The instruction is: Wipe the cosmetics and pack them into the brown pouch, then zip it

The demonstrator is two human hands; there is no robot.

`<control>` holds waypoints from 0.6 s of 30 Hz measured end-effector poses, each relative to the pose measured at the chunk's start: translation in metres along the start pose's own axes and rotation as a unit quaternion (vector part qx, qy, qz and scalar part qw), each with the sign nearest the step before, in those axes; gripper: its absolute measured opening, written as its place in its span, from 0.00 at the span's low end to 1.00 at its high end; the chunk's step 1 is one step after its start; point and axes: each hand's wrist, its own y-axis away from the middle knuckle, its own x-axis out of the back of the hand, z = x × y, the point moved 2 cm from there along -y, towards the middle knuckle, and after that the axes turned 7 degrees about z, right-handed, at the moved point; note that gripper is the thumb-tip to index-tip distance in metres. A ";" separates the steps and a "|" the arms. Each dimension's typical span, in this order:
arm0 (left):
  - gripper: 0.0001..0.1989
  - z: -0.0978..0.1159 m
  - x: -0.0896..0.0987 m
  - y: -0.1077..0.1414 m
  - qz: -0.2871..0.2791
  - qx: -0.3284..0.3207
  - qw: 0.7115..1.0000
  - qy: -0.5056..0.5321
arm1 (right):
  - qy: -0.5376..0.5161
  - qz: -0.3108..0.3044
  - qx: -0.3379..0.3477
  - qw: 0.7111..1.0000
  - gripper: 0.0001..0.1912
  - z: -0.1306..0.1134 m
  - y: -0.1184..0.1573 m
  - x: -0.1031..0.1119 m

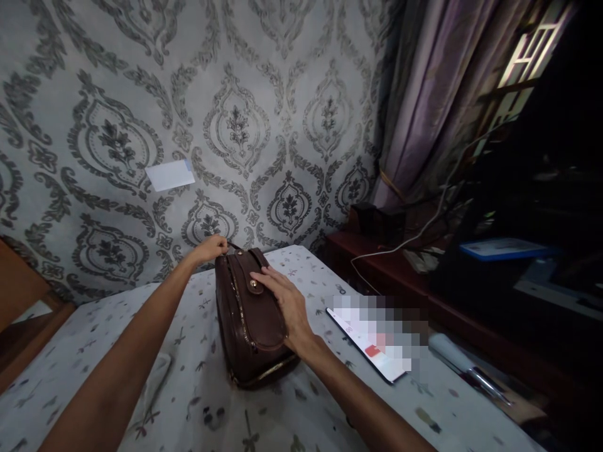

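A dark brown leather toiletry bag [238, 333] with gold zips stands on the bed or table cover in front of me. Its top flap [266, 320] carries a round metal snap. My left hand [211, 249] is closed at the bag's far end, where a thin dark strap runs out from the fingers. Across the top of the bag lies my right hand [285, 298], fingers stretched out and resting by the snap and flap. The fingertips of the left hand are partly hidden.
A phone [372, 351] with a lit, partly blurred screen lies to the right on the patterned white cover [188, 376]. Beyond it are a white cable [400, 252], a dark red ledge [339, 245] and a blue-edged object [506, 251]. Patterned wallpaper rises behind.
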 end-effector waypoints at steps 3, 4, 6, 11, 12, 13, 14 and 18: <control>0.07 0.010 -0.005 -0.002 0.015 0.014 0.999 0.049 | 0.006 -0.006 -0.005 1.000 0.33 0.000 0.000 0.000; 0.12 0.013 -0.008 -0.005 0.020 0.022 0.998 0.062 | 0.010 -0.010 -0.007 1.000 0.33 -0.001 0.000 0.000; 0.17 0.018 -0.015 -0.013 0.025 0.048 0.996 0.074 | 0.018 -0.015 -0.011 1.000 0.32 -0.003 0.000 0.001; 0.10 0.020 -0.031 -0.036 -0.001 0.144 0.987 0.072 | 0.031 -0.019 -0.017 0.999 0.28 -0.008 -0.001 0.003; 0.11 0.019 -0.034 -0.039 -0.008 0.160 0.984 0.075 | 0.033 -0.020 -0.018 0.999 0.28 -0.008 -0.002 0.003; 0.11 0.019 -0.037 -0.040 -0.014 0.172 0.982 0.081 | 0.035 -0.021 -0.018 0.999 0.27 -0.009 -0.002 0.003; 0.12 0.018 -0.040 -0.040 -0.017 0.180 0.979 0.089 | 0.037 -0.021 -0.018 0.999 0.27 -0.009 -0.002 0.003; 0.14 0.017 -0.048 -0.037 -0.019 0.190 0.974 0.122 | 0.037 -0.027 -0.011 0.999 0.26 -0.010 -0.002 0.004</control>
